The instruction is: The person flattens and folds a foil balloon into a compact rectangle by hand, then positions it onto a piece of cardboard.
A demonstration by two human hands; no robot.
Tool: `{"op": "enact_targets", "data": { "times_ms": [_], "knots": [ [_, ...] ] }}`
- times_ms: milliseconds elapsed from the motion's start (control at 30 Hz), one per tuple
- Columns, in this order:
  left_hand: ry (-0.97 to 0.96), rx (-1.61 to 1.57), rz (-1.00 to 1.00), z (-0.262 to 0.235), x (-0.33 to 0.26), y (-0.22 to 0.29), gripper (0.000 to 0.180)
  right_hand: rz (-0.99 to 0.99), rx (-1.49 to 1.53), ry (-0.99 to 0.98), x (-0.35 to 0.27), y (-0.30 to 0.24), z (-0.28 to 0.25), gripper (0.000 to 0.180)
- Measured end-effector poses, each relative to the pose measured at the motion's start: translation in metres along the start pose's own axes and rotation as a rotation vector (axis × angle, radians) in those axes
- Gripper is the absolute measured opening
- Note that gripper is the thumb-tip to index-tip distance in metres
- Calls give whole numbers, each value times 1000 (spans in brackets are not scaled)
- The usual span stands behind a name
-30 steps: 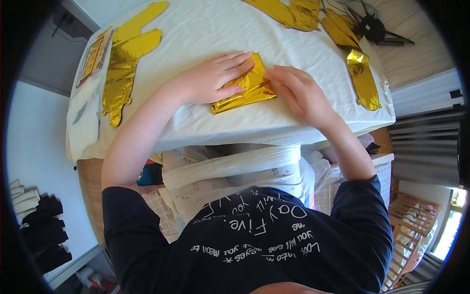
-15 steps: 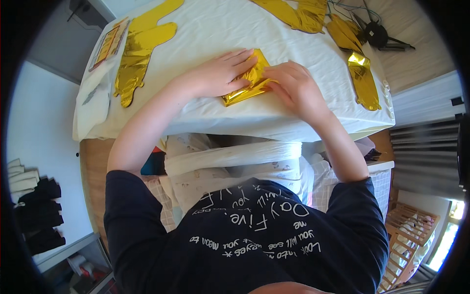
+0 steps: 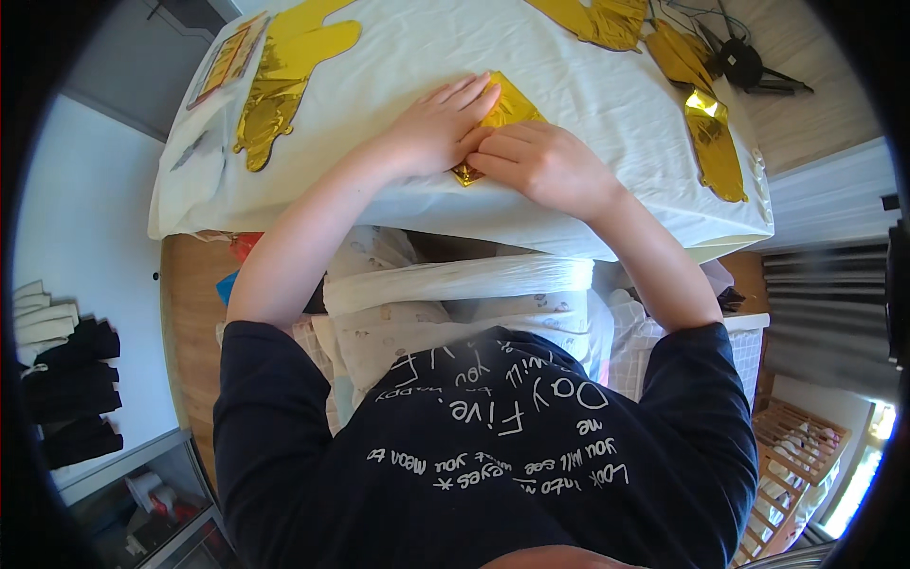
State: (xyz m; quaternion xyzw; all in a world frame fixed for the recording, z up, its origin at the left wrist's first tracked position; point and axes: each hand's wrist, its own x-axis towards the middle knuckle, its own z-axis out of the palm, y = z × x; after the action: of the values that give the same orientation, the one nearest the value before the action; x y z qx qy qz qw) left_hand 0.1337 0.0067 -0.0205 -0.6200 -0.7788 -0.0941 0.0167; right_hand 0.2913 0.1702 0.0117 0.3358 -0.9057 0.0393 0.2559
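A folded piece of gold foil (image 3: 509, 109) lies near the front edge of a table covered with a white cloth (image 3: 398, 57). My left hand (image 3: 441, 128) lies flat on the foil's left part, fingers stretched out. My right hand (image 3: 545, 166) presses on its near right part with bent fingers. Both hands hide most of the foil; only its far corner and a small near tip show.
More gold foil shapes lie on the cloth: a long one at far left (image 3: 284, 66), others at the far right (image 3: 607, 19) and along the right edge (image 3: 711, 142). A black stand (image 3: 744, 66) sits beyond. White plastic bags (image 3: 445, 284) lie under the table's front edge.
The gold foil has been folded smaller and my hands have closed together over it, so that they cover more of it. The view has shifted slightly.
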Motion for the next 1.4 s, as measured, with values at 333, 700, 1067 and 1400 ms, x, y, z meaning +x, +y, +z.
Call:
{"op": "enact_targets", "data": {
  "times_ms": [333,700,1067,1400],
  "knots": [
    [-338,-369,-118,-23,16,-11,75,31,21,74,2,0,9,23],
    [-550,-953,-273,-49,20,-22,94,898,864,119,12,1,7,21],
    [-408,-777,-145,-34,10,-35,77,965,728,105,21,10,10,23],
    [-220,-580,33,-13,13,-34,64,940,706,146,18,6,5,19]
  ]
}}
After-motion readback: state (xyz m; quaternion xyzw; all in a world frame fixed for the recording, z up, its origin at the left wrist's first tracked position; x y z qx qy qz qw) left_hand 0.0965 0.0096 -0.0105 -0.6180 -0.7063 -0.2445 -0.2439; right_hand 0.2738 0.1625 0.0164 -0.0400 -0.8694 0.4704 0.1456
